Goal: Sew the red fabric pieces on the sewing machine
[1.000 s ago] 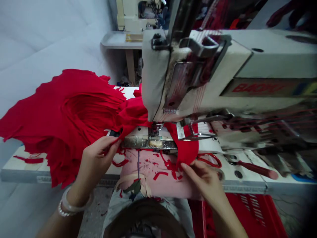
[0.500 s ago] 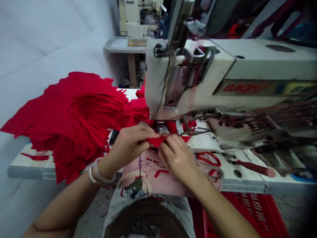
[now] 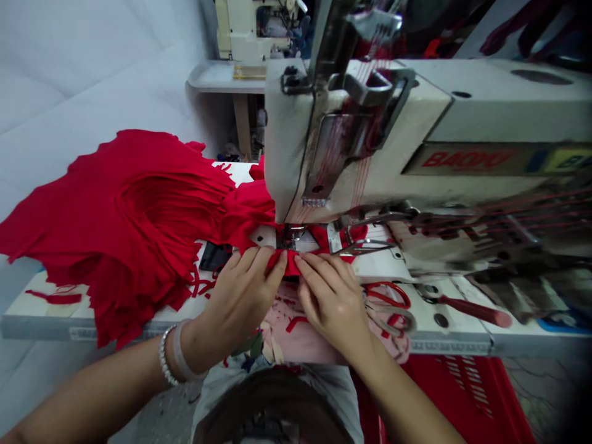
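Note:
A white industrial sewing machine (image 3: 416, 142) threaded with red thread fills the upper right. Under its presser foot (image 3: 291, 237) lies a small red fabric piece (image 3: 292, 264). My left hand (image 3: 240, 296), with bracelets on the wrist, presses its fingers on the left side of that piece. On the right side my right hand (image 3: 330, 299) does the same with fingers stretched forward. Both hands lie side by side just in front of the needle. A big pile of red fabric pieces (image 3: 124, 222) rests on the table to the left.
Red-handled scissors (image 3: 391, 302) and a red-handled tool (image 3: 472, 311) lie on the table (image 3: 41, 314) right of my hands. Red scraps litter a pink cloth (image 3: 296, 339) at the table's front. A red plastic crate (image 3: 462, 394) stands below. Another sewing machine (image 3: 250, 31) sits behind.
My hands came together from apart, brought the red piece up to the presser foot, and now press it flat at the needle. The view shifted slightly.

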A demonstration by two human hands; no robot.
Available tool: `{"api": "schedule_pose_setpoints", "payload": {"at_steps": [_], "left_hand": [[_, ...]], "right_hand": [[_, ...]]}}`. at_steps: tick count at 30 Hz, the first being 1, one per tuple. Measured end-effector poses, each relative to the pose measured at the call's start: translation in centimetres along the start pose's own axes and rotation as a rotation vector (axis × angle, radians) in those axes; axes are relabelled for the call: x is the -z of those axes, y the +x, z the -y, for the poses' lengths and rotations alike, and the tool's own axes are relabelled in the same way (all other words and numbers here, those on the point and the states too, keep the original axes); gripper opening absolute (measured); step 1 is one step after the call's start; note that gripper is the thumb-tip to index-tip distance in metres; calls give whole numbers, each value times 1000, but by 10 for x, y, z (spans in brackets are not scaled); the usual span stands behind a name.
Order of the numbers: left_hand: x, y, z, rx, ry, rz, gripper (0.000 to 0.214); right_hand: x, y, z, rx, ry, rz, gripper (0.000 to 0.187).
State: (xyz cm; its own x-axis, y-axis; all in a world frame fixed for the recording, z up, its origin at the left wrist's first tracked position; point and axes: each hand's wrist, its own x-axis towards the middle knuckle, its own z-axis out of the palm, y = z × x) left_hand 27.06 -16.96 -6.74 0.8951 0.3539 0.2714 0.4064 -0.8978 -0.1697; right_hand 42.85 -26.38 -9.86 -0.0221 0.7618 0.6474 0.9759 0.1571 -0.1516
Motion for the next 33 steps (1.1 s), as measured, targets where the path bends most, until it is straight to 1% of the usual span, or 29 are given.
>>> {"api": "schedule_pose_setpoints", "payload": {"at_steps": [5, 9, 15, 23, 30, 33], "left_hand": [[-6, 0, -1, -43, -65, -40, 37], [-8, -2, 0, -44, -105, -69, 40], [-8, -2, 1, -44, -89, -51, 41], [-2, 1, 2, -53, -81, -25, 40], [-1, 2, 2, -61, -66, -33, 40], [-2, 2, 1, -59, -57, -60, 39]], "right_hand": [[2, 0, 1, 44, -150, 72, 32], [5, 2, 1, 51, -169, 109, 32], [4, 3, 2, 44, -177, 94, 32], [7, 4, -1, 81, -172, 120, 33], [6, 4, -3, 89, -125, 108, 31], [4, 5, -2, 83, -141, 87, 29]]}}
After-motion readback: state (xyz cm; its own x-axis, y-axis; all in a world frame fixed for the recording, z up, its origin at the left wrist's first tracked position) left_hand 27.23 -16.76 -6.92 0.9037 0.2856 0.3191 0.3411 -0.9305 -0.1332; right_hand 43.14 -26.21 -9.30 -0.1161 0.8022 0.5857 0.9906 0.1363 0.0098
